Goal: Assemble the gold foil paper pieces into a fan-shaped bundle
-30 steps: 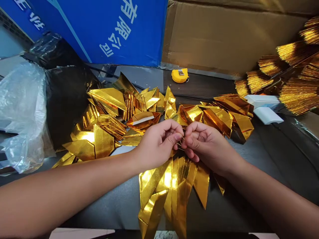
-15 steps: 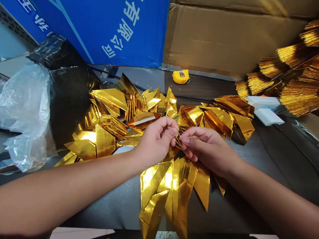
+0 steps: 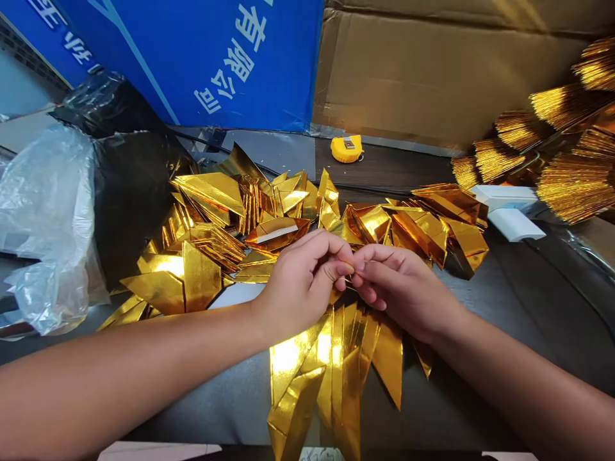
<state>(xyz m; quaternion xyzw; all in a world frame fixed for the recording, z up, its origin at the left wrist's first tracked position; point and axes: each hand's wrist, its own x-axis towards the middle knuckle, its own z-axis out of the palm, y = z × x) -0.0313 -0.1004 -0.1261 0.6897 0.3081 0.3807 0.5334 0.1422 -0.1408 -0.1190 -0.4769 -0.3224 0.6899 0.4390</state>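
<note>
My left hand (image 3: 307, 278) is closed, thumb and forefinger pinching a thin yellowish rubber band (image 3: 350, 282), which is mostly hidden by the fingers. From the other side my right hand (image 3: 401, 285) pinches the same band, and the fingertips of both hands meet. Just below them, folded gold foil paper pieces (image 3: 336, 365) fan out toward the table's front edge; their upper ends are partly covered by the hands. Behind the hands lies a heap of similar folded gold pieces (image 3: 211, 192), spreading left and right.
A yellow tape measure (image 3: 346, 148) lies near the cardboard box (image 3: 413, 70) and blue box (image 3: 158, 57) at the back. Black and clear plastic bags (image 3: 129, 186) stand left. Pleated gold fans (image 3: 576, 186) and a white device (image 3: 516, 224) are on the right.
My left fingertips have moved slightly right and down, meeting the right ones. The band's strands, spread visibly between the hands before, are now mostly covered.
</note>
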